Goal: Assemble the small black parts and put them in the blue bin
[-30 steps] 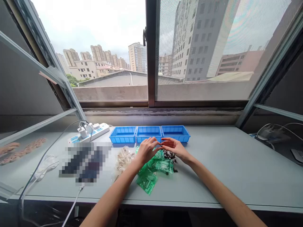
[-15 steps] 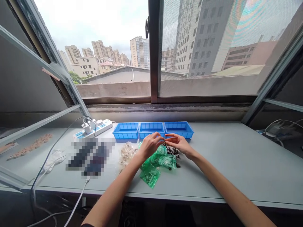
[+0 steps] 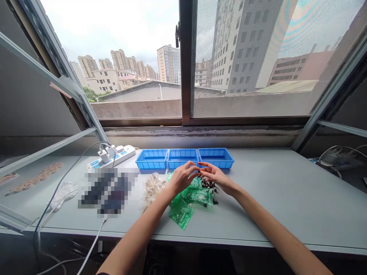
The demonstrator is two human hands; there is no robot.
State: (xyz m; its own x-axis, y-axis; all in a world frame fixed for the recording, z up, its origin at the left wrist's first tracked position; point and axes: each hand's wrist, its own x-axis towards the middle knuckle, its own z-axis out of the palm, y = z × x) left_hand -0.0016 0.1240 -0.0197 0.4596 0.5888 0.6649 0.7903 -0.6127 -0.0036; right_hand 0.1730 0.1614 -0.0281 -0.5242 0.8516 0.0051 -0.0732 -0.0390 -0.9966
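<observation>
My left hand (image 3: 185, 176) and my right hand (image 3: 215, 176) meet at the fingertips, just in front of the blue bins. Both are closed in a pinch around something too small to make out. Under and between them lie green plastic bags (image 3: 181, 214) with small metal parts inside. A pile of small black parts (image 3: 208, 184) sits beneath my right hand, partly covered by it. Left of my left forearm is a heap of clear bags (image 3: 154, 186) with pale contents.
Three joined blue bins (image 3: 151, 159) stand along the back of the grey table (image 3: 275, 191). At the left are a white power strip (image 3: 123, 154) with plugs, blurred dark objects (image 3: 107, 191) and loose cables (image 3: 61, 187). Metal frame posts (image 3: 308, 124) rise at both sides.
My hands stay together at nearly the same spot, with the fingers shifting slightly. The whole view has moved a little; bags, bins and black parts lie as before.
</observation>
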